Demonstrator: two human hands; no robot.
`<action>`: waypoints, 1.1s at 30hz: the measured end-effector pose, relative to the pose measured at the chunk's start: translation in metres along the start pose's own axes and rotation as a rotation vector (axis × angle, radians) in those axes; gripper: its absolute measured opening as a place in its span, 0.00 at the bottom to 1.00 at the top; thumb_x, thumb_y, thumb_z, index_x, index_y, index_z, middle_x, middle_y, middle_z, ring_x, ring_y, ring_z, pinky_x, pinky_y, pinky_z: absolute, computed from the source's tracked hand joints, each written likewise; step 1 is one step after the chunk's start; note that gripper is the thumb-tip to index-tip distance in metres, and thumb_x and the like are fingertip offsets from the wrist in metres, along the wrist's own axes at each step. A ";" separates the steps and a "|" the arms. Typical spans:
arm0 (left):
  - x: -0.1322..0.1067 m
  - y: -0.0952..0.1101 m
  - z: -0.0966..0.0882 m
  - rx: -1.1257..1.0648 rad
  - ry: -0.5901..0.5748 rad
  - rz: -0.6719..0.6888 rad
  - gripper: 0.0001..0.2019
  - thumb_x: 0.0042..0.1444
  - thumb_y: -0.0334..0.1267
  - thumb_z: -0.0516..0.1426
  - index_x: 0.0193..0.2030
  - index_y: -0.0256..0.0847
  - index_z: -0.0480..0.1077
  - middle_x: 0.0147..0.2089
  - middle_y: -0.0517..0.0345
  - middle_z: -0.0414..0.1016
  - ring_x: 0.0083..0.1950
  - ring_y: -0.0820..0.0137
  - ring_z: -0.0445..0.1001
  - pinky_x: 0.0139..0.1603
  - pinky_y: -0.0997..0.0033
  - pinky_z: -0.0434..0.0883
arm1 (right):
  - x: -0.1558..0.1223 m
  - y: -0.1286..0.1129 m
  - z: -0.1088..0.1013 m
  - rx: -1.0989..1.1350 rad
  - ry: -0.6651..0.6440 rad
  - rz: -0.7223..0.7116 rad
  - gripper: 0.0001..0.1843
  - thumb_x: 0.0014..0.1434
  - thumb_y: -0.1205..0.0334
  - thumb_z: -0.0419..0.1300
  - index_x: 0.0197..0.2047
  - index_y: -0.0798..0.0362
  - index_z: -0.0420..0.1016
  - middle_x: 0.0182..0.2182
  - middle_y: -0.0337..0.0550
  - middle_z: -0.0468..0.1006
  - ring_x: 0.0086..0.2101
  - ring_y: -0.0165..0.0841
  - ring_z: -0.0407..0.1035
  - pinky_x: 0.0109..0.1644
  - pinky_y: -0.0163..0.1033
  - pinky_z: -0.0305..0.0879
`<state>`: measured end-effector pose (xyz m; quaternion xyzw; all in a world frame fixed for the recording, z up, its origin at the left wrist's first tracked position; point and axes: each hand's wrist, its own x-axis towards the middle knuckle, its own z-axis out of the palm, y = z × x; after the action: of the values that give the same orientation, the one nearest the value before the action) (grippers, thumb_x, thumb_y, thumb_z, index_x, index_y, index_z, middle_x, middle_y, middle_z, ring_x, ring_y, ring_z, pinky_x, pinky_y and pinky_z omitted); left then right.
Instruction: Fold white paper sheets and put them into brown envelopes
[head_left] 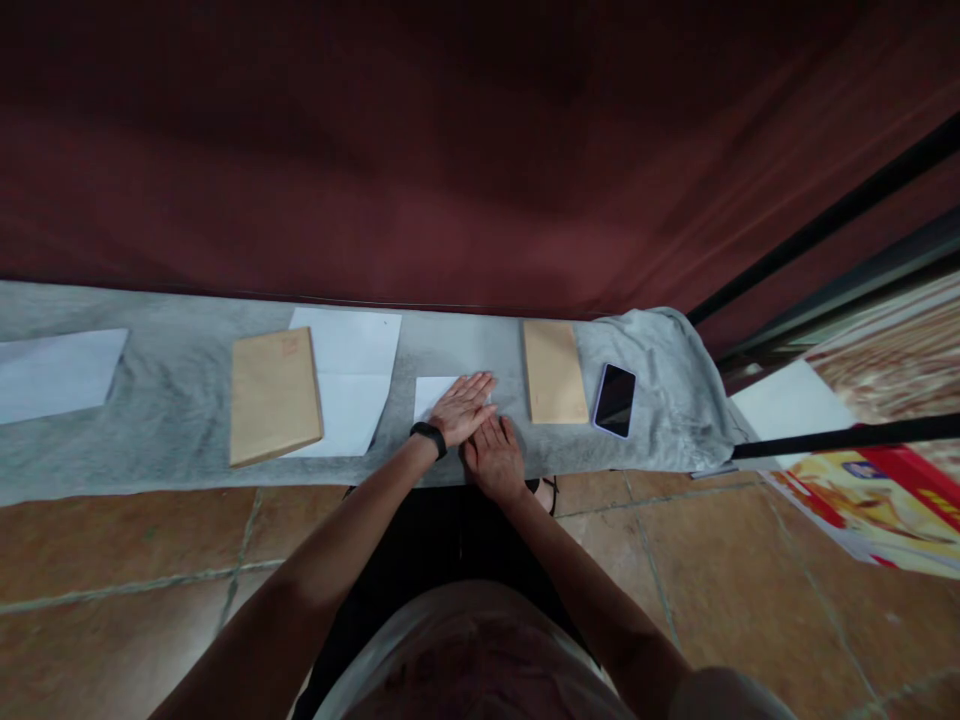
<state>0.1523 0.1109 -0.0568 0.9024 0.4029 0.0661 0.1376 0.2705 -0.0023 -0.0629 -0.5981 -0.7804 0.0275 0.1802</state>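
Note:
My left hand (463, 406), with a black band on the wrist, lies flat with fingers stretched out on a small folded white paper (430, 394) on the grey cloth (172, 450). My right hand (493, 456) lies flat just beside it, fingers extended, touching the left hand near the paper's lower right edge. Neither hand grips anything.
A brown envelope (273, 394) lies left of the hands, partly over a white sheet (351, 372). Another brown envelope (554, 372) and a dark phone (615, 399) lie to the right. A white sheet (56, 372) is at far left. Dark red curtain behind; tiled floor below.

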 end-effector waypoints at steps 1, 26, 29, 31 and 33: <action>0.001 -0.001 0.001 0.007 0.015 -0.011 0.31 0.70 0.50 0.38 0.76 0.41 0.48 0.77 0.54 0.48 0.77 0.66 0.44 0.77 0.58 0.41 | -0.001 0.000 0.000 -0.002 -0.001 -0.007 0.27 0.70 0.56 0.50 0.67 0.61 0.64 0.63 0.56 0.70 0.67 0.45 0.57 0.72 0.55 0.49; -0.040 -0.022 -0.013 0.153 0.139 -0.356 0.32 0.69 0.47 0.40 0.75 0.31 0.47 0.77 0.46 0.46 0.78 0.61 0.39 0.76 0.54 0.38 | -0.014 -0.002 0.005 -0.039 0.099 0.089 0.36 0.71 0.50 0.48 0.71 0.72 0.53 0.68 0.68 0.57 0.68 0.51 0.52 0.70 0.58 0.54; -0.049 -0.021 -0.014 0.154 0.172 -0.384 0.32 0.69 0.45 0.41 0.75 0.28 0.48 0.77 0.45 0.44 0.78 0.60 0.37 0.77 0.52 0.37 | -0.015 -0.003 0.006 -0.031 0.103 0.086 0.37 0.72 0.51 0.47 0.71 0.72 0.51 0.69 0.69 0.56 0.69 0.51 0.51 0.70 0.58 0.53; -0.055 -0.020 -0.015 0.142 0.202 -0.392 0.32 0.69 0.43 0.42 0.75 0.28 0.48 0.77 0.45 0.43 0.78 0.59 0.36 0.77 0.50 0.37 | -0.016 -0.002 0.007 -0.023 0.100 0.087 0.37 0.72 0.51 0.47 0.72 0.72 0.51 0.69 0.69 0.55 0.69 0.52 0.50 0.70 0.59 0.53; -0.061 -0.018 -0.017 0.125 0.240 -0.375 0.31 0.69 0.41 0.42 0.75 0.28 0.47 0.77 0.44 0.43 0.78 0.58 0.36 0.76 0.49 0.38 | -0.017 -0.002 0.007 -0.012 0.095 0.097 0.37 0.72 0.51 0.47 0.72 0.72 0.51 0.69 0.69 0.54 0.69 0.52 0.50 0.70 0.59 0.52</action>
<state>0.0949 0.0796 -0.0469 0.8043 0.5801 0.1212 0.0426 0.2696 -0.0177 -0.0730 -0.6368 -0.7413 0.0034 0.2119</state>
